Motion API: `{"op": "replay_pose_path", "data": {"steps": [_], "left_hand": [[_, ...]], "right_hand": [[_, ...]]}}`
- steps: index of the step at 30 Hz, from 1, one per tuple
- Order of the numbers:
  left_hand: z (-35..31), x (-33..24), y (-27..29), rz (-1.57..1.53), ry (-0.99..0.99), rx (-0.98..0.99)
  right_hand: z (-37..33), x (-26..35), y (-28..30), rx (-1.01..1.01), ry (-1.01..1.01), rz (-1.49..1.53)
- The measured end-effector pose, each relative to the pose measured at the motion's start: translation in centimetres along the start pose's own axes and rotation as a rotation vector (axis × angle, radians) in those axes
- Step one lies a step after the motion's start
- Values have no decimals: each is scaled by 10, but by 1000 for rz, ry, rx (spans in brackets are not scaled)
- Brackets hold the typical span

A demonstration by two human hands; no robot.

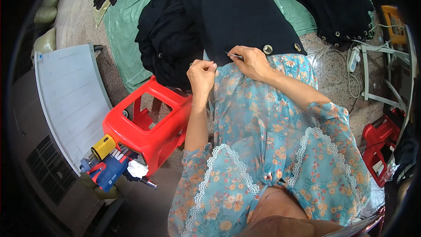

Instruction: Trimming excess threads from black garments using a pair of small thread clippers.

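Black garment (245, 22) — dark, heavy, brass-buttoned — pinched by left hand (201, 73).

Floor (83, 13): speckled stone. Green tarp (127, 30) spread on it at top, black garments (175, 39) piled on the tarp. Red plastic stool (149, 123) stands just off the tarp's lower edge. White power strip (353, 59) with cables lies on the floor at right.

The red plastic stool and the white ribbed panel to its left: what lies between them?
Only bare speckled stone floor shows between the red plastic stool and the white ribbed panel in the head view.
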State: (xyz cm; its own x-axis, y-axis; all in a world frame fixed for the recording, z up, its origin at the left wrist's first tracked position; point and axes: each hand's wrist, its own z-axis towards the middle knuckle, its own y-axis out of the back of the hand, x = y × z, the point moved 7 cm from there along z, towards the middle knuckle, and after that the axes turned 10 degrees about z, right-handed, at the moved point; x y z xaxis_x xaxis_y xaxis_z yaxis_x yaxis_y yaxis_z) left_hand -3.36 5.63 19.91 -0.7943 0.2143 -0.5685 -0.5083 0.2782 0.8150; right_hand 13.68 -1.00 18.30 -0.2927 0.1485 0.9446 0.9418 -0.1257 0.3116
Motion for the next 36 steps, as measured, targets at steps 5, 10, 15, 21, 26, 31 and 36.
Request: {"op": "replay_pose_path", "data": {"steps": [5,10,15,21,26,31,36], "left_hand": [[-4,13,-8,-74,130,-54],[-8,43,-27,-212,216,-57],[-13,53,-42,-316,222,-120],[-16,37,-36,-392,250,-162],[-20,30,-35,-410,202,-229],[-20,30,-37,-399,146,-264],[-18,31,-43,-451,141,-231]], "right_hand": [[0,-1,0,-1,16,-9],[-5,25,2,71,96,-44],[-7,50,-8,42,315,-288],[-8,62,-26,53,509,-533],[-2,55,-35,59,513,-571],[0,54,-40,93,534,-627],[-2,52,-36,52,541,-621]]}}
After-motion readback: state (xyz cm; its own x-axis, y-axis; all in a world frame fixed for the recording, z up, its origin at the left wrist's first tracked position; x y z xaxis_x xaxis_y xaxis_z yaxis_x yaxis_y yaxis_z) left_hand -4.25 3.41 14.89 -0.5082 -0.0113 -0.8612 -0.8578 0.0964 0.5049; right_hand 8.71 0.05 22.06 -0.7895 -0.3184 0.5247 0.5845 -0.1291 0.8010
